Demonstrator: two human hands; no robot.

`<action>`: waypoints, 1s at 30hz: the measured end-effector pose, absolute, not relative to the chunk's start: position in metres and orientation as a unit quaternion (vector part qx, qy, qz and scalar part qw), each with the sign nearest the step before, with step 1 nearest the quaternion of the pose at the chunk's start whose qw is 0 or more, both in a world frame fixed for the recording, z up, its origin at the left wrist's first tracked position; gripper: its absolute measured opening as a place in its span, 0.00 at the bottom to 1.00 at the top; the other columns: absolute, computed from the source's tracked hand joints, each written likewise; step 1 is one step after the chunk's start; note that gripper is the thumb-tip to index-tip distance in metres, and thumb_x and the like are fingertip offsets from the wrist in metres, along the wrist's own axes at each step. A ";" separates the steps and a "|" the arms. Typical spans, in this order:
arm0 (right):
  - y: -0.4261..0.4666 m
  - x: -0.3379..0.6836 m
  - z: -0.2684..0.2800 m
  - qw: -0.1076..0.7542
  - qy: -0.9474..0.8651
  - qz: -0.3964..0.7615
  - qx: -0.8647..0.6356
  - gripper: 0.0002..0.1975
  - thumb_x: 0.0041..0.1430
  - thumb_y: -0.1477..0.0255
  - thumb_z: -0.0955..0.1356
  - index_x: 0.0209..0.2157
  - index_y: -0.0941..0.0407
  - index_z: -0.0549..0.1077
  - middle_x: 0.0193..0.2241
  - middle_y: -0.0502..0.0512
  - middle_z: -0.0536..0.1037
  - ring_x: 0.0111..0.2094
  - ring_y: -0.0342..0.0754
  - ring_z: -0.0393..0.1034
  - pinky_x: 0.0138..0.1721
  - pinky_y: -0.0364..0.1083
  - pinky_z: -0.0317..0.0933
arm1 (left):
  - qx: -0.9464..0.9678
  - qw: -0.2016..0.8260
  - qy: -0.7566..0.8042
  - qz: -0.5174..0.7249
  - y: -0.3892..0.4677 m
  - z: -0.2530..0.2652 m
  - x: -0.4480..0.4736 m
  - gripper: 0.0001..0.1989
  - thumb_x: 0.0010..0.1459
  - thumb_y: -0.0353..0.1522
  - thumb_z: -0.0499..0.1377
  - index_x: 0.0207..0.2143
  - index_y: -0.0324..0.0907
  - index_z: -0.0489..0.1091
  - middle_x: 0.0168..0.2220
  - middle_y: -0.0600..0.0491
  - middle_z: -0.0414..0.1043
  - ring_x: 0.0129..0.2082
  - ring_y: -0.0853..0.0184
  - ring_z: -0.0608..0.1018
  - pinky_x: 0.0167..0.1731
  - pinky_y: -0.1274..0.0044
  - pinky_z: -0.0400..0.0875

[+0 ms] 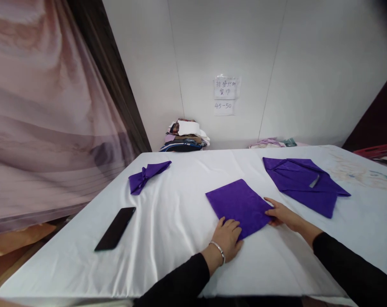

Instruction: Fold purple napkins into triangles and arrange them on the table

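A purple napkin [240,204], folded into a flat diamond-like square, lies on the white-covered table in front of me. At its near corner is my left hand [227,238], wearing a silver bracelet, with fingers bent over the cloth and the thumb at the near edge. My right hand [278,214] pinches the right-hand corner between thumb and fingers. The cloth under my fingers is partly hidden. To the right lies another purple napkin [305,183], loosely folded, with a small pale tag on it. A knotted purple napkin [146,175] sits at the far left.
A black phone-like slab [115,229] lies on the left of the wrinkled white tablecloth [167,238]. Behind the table are a pile of folded clothes [187,136] and a pinkish cloth [268,143]. Handwritten paper signs [224,96] hang on the wall. A pink curtain [46,106] hangs left.
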State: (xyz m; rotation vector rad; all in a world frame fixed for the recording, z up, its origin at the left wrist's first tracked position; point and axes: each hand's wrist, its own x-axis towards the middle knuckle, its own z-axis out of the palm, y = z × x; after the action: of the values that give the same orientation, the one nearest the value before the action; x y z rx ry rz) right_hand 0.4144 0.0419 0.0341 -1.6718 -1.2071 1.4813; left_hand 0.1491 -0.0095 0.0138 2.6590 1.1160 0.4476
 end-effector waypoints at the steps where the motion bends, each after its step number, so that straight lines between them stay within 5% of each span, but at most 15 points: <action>1: 0.034 0.413 0.036 0.309 -0.449 0.562 -0.622 0.43 0.48 0.73 0.67 0.62 0.55 0.42 0.19 0.46 0.72 0.18 0.44 0.68 0.20 0.42 0.63 | 0.906 0.093 0.386 0.144 -0.006 0.013 0.147 0.15 0.57 0.34 0.52 0.47 0.44 0.65 0.52 0.50 0.66 0.53 0.62 0.64 0.56 0.61 0.49; 8: -0.018 0.384 0.034 0.383 -0.451 0.560 -0.580 0.43 0.45 0.67 0.70 0.61 0.52 0.47 0.19 0.43 0.68 0.18 0.44 0.68 0.19 0.42 0.60 | 0.881 0.018 0.464 0.096 0.025 0.028 0.110 0.14 0.55 0.22 0.47 0.39 0.42 0.68 0.44 0.50 0.71 0.48 0.63 0.68 0.56 0.60 0.48; 16: -0.041 0.361 0.018 0.361 -0.463 0.566 -0.579 0.32 0.44 0.60 0.69 0.51 0.57 0.63 0.15 0.44 0.69 0.16 0.45 0.66 0.20 0.44 0.60 | 0.911 0.113 0.367 0.152 -0.021 0.019 0.149 0.29 0.52 0.44 0.55 0.55 0.45 0.56 0.55 0.49 0.62 0.54 0.60 0.62 0.57 0.59 0.47; 21: -0.051 0.358 0.031 0.364 -0.498 0.565 -0.548 0.23 0.44 0.58 0.69 0.42 0.55 0.70 0.18 0.45 0.69 0.20 0.45 0.69 0.23 0.45 0.64 | 0.907 0.127 0.371 0.156 -0.014 0.015 0.180 0.16 0.54 0.31 0.53 0.47 0.43 0.64 0.49 0.52 0.68 0.49 0.63 0.67 0.50 0.67 0.59; 26: -0.060 0.385 0.034 0.397 -0.636 0.349 -0.561 0.25 0.52 0.60 0.65 0.52 0.52 0.64 0.38 0.56 0.74 0.37 0.52 0.70 0.36 0.50 0.66 | 0.883 0.166 0.400 0.182 -0.005 0.018 0.182 0.12 0.54 0.28 0.51 0.41 0.44 0.68 0.39 0.53 0.72 0.43 0.65 0.70 0.44 0.72 0.63; 30: -0.051 0.401 0.025 0.323 -0.778 0.150 -0.518 0.31 0.50 0.67 0.67 0.57 0.50 0.59 0.56 0.57 0.62 0.58 0.56 0.52 0.57 0.57 0.49 | 0.879 0.181 0.392 0.199 -0.005 0.020 0.180 0.11 0.55 0.28 0.51 0.40 0.43 0.69 0.38 0.53 0.73 0.42 0.66 0.70 0.43 0.72 0.63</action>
State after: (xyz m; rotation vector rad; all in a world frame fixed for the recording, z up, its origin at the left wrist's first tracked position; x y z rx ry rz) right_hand 0.4012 -0.0513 0.0246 -1.3583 -2.0414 0.3932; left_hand 0.1799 -0.0054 0.0199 2.4839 1.1082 0.5634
